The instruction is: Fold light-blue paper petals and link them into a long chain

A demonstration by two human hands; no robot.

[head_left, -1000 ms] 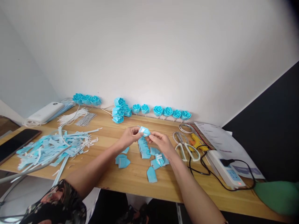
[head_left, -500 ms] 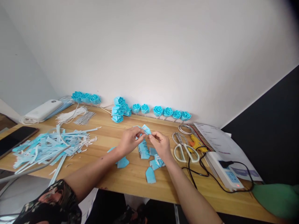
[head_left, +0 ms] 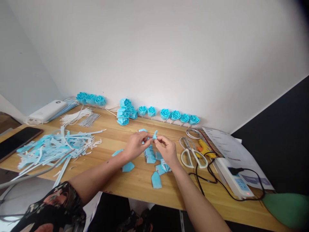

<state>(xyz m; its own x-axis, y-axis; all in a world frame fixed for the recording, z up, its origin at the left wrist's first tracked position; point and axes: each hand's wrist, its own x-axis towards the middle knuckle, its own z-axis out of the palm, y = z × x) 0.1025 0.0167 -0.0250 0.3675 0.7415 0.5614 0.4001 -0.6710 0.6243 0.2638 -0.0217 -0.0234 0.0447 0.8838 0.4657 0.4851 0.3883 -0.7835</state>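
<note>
Both hands meet above the middle of the wooden table (head_left: 135,183). My left hand (head_left: 135,144) and my right hand (head_left: 165,149) pinch a small blue fabric piece (head_left: 154,135) between their fingertips; it looks rolled or folded tight. Under the hands lies a stack of cut blue pieces (head_left: 150,154), with more loose blue pieces (head_left: 156,179) toward the front edge.
Finished blue fabric roses (head_left: 175,115) line the wall. A heap of blue and white strips (head_left: 53,146) lies at the left, near a phone (head_left: 16,138) and power bank (head_left: 47,110). At the right are scissors (head_left: 191,152), a yellow glue gun (head_left: 204,149), a power strip (head_left: 233,178) and papers (head_left: 229,148).
The blue piece between my fingers has gone from a wider folded shape to a narrow rolled one. Both hands stayed at the same spot; the view shifted slightly.
</note>
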